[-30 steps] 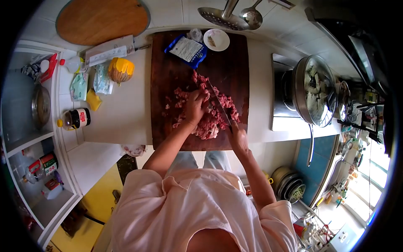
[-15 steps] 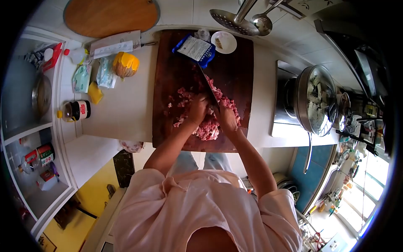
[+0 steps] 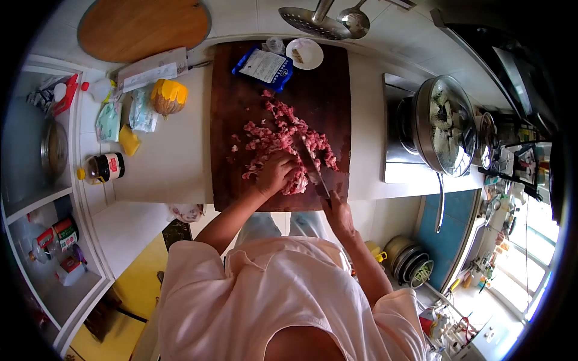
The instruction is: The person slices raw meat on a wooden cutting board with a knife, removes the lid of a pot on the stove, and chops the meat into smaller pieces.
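Note:
Chopped raw meat (image 3: 271,139) is spread over a dark wooden cutting board (image 3: 220,114). My right hand (image 3: 339,215) is closed round the handle of a knife (image 3: 312,167) near the board's front edge. Its long blade points forward and left into the meat. My left hand (image 3: 276,172) rests on the pile just left of the blade, with fingers curled over the meat and pressing it; the fingertips are partly hidden. A blue and white packet (image 3: 263,67) and a white plate (image 3: 304,55) with a small brown piece lie at the board's far end.
At the right, a lidded pan (image 3: 445,126) sits on the stove, its handle toward me. Along the left counter are a cut pumpkin (image 3: 169,97), tissue packs (image 3: 143,111) and a dark sauce bottle (image 3: 105,168). A skimmer (image 3: 316,24) and ladle (image 3: 354,23) hang above the back.
My right hand has drawn the knife back toward me and slightly right, uncovering meat. My left hand has shifted slightly toward me, still on the meat. The whole view has shifted a little.

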Available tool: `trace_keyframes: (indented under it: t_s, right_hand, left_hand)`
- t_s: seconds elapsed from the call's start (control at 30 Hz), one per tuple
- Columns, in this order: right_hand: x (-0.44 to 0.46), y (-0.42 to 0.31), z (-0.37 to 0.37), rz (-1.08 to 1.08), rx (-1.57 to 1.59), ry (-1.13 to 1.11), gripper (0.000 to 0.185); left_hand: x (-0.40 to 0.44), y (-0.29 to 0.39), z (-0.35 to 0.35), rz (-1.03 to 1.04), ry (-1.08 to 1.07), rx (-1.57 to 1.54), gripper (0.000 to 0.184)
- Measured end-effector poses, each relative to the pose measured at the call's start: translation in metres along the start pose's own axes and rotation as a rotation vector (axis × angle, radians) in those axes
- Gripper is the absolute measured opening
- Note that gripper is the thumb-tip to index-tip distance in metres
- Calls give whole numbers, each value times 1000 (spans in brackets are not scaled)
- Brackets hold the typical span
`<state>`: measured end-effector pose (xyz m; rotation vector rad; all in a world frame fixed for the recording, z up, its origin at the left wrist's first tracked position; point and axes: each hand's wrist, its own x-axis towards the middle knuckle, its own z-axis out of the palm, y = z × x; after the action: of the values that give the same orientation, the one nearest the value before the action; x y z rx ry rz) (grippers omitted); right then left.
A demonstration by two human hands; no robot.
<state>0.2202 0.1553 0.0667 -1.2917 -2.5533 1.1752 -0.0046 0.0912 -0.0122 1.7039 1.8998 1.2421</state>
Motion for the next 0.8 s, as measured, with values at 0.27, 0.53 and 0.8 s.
trace_keyframes:
  t_s: [0.27,0.53,0.8]
  right_hand:
    - [11,3,9,28,-82,104,16]
    - [17,12,41,17,-220,40,21]
    - [57,1,60,-41,-225,136,34]
  left_hand:
    - [-7,-1,10,-26,62,46,18]
    - [-3,-6,25,-24,34,55,12]
    - [-2,-2,21,-107,45,-124,11]
